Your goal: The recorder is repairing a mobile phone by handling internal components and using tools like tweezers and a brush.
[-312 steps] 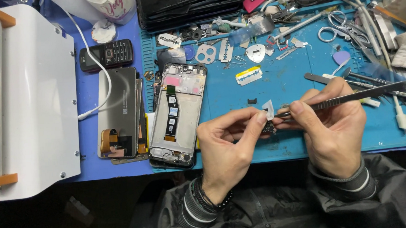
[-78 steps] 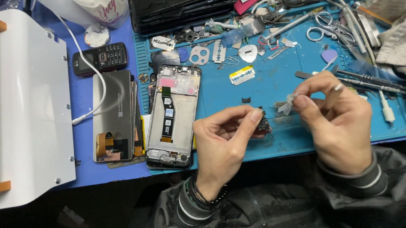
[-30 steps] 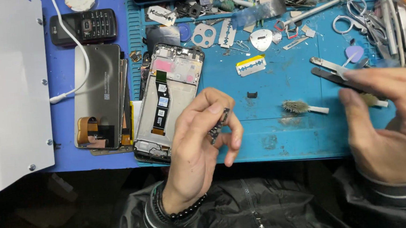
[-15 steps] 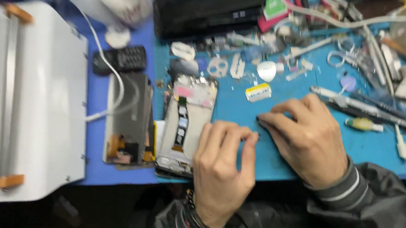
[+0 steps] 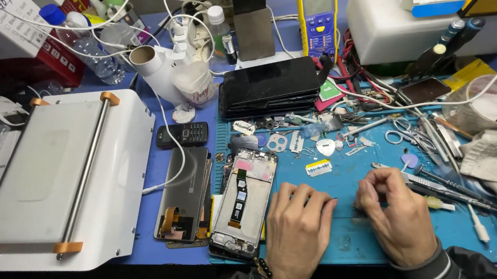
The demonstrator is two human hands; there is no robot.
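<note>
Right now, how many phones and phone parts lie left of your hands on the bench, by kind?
Opened smartphone with its back off: 1
Loose screen panel with ribbon cable: 1
Small black keypad phone: 1
Stack of dark screens behind them: 1
Total: 4

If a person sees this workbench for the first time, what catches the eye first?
The two hands, left hand and right hand, rest knuckles-up on the blue mat at bottom centre. Just left of them lies an opened phone with its insides exposed. A big white machine fills the left side.
</note>
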